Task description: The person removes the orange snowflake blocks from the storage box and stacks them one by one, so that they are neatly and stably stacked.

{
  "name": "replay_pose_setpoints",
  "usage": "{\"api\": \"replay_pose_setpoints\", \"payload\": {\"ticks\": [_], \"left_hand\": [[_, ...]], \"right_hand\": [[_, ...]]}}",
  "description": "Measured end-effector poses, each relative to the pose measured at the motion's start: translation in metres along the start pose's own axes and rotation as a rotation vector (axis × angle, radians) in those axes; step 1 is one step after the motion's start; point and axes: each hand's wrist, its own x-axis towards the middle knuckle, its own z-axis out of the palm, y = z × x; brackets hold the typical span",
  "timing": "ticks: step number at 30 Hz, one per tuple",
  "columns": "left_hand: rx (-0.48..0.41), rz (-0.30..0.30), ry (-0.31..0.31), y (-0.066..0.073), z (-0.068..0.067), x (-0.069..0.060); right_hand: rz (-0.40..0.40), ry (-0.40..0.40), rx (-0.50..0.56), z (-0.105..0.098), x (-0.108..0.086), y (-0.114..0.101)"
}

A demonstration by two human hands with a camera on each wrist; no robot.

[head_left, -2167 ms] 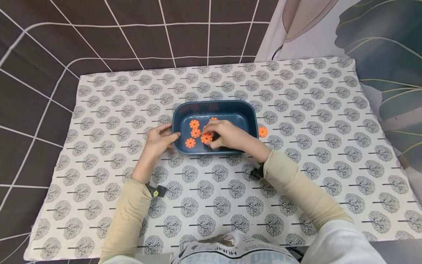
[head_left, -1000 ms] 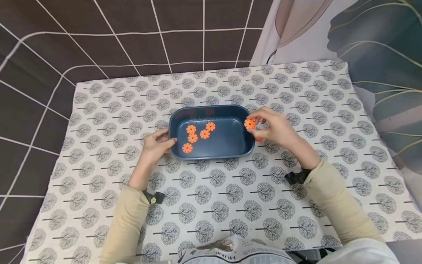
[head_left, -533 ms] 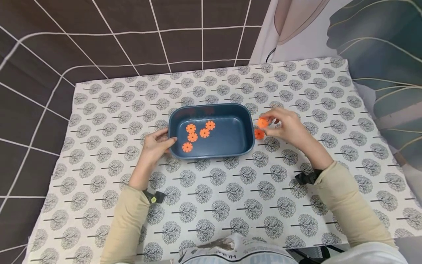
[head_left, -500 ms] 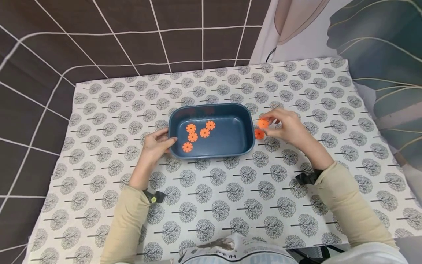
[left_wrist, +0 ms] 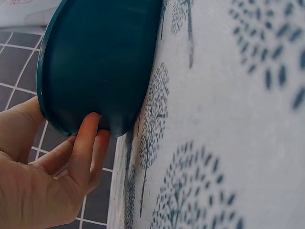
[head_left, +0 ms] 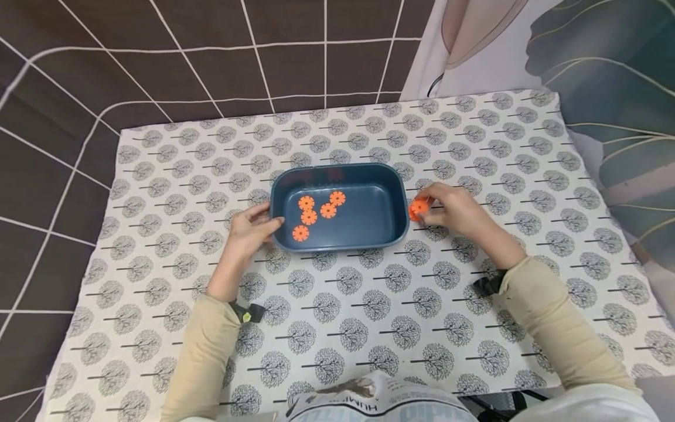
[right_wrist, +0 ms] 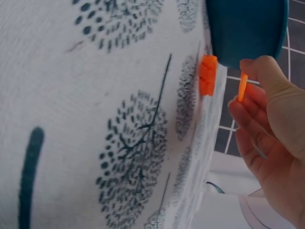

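My left hand (head_left: 251, 231) grips the left end of a dark blue plastic bin (head_left: 366, 220), its thumb over the rim and its fingers against the outer wall in the left wrist view. Beyond the bin's right end, my right hand (head_left: 454, 206) pinches an orange notched plastic disc (right_wrist: 242, 87) between thumb and fingertips. That disc is held just above a short stack of orange notched discs (right_wrist: 208, 75) on the cloth, with a gap between them in the right wrist view. Several more orange notched discs (head_left: 309, 217) lie flat in the bin's left half.
A white cloth with tree prints (head_left: 348, 328) covers the table under the bin. Behind and to the left hangs a dark grid-patterned curtain (head_left: 211, 70). A patterned fabric (head_left: 622, 105) stands at the right.
My right hand picked a disc from the bin, carried it right past the bin's end, then lowered it toward the stack there. My left hand keeps its hold on the bin.
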Motion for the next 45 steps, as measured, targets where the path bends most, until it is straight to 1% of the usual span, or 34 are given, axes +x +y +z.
{"api": "replay_pose_setpoints", "payload": {"ticks": [3, 10, 12, 20, 33, 42, 45], "left_hand": [[-0.004, -0.002, 0.001, 0.001, 0.001, -0.001], [-0.016, 0.006, -0.001, 0.000, 0.000, -0.001], [-0.015, 0.010, 0.001, -0.001, 0.000, -0.001], [-0.023, 0.021, -0.004, -0.003, 0.000, 0.000], [-0.045, 0.039, -0.021, -0.003, -0.001, 0.000], [-0.049, 0.027, -0.014, -0.003, 0.000, 0.000], [-0.056, 0.033, -0.019, -0.003, 0.000, 0.000]], "right_hand": [[-0.016, 0.002, -0.012, 0.003, 0.000, 0.002], [-0.109, 0.030, -0.041, 0.008, 0.001, 0.006], [-0.119, 0.039, -0.061, 0.010, 0.002, 0.007], [-0.093, 0.038, -0.111, 0.013, 0.001, 0.008], [-0.058, 0.046, -0.115, 0.015, 0.002, 0.006], [-0.036, 0.040, -0.106, 0.017, 0.002, 0.007], [-0.027, 0.036, -0.106, 0.018, 0.001, 0.007]]}}
